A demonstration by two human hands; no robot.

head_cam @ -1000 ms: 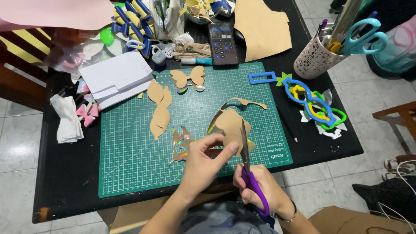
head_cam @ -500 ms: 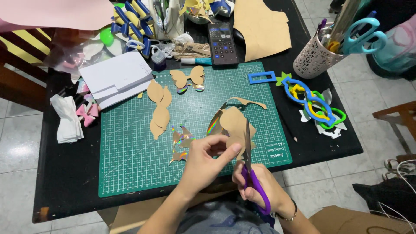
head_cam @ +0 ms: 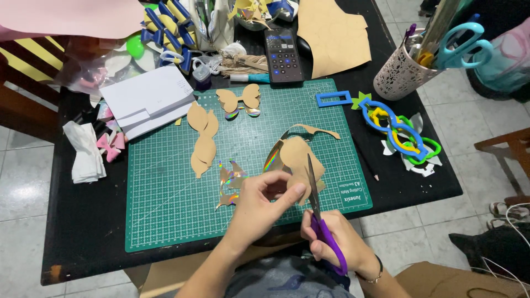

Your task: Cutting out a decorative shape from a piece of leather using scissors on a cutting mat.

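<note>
Head view: left hand (head_cam: 264, 200) pinches the tan card piece (head_cam: 298, 161) (holographic backing). Right hand (head_cam: 338, 243), just below it, is clamped on purple scissors (head_cam: 321, 221), blades now advanced deeper into the card than a second ago. Beyond both lies the green cutting mat (head_cam: 165, 209) on the black surface (head_cam: 83, 243).

Your right hand (head_cam: 337, 243) grips glossy purple plastic handles on scissors (head_cam: 323, 221) with smooth metal blades; your left hand (head_cam: 259, 207) pinches a matt tan paper cutout (head_cam: 298, 160) backed with shiny holographic foil. Below lies a matt green gridded cutting mat (head_cam: 165, 204); at upper left, smooth white paper sheets (head_cam: 146, 99).
</note>
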